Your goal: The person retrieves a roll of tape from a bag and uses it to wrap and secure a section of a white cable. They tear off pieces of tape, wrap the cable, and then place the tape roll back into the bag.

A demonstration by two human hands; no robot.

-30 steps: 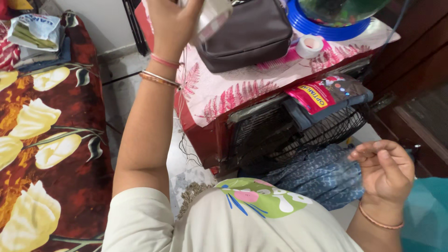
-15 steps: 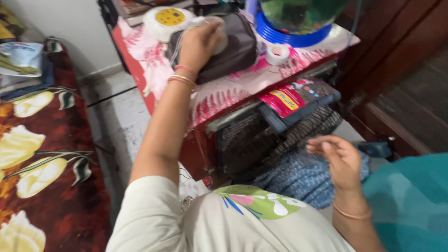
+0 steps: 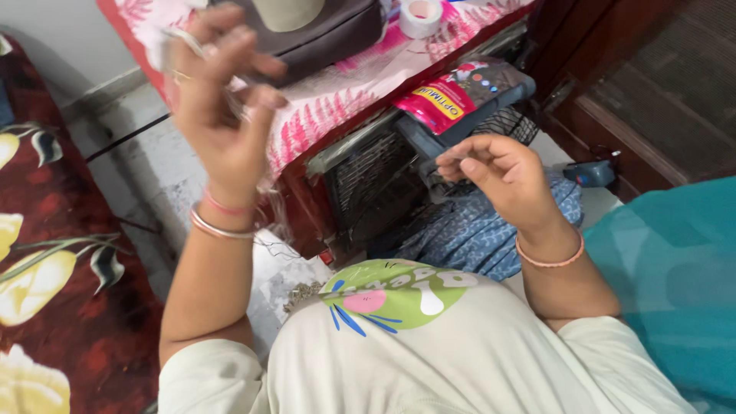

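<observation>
Left hand (image 3: 222,100) raised beside the dark pouch (image 3: 322,34), fingers pinched on a thin thread (image 3: 264,222); right hand (image 3: 502,172) pinches something tiny below. Threading stage, I'd judge; steady alignment needed.

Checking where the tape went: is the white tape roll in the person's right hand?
No: the white tape roll lies on the pink-patterned cloth, apart from the right hand.
</observation>
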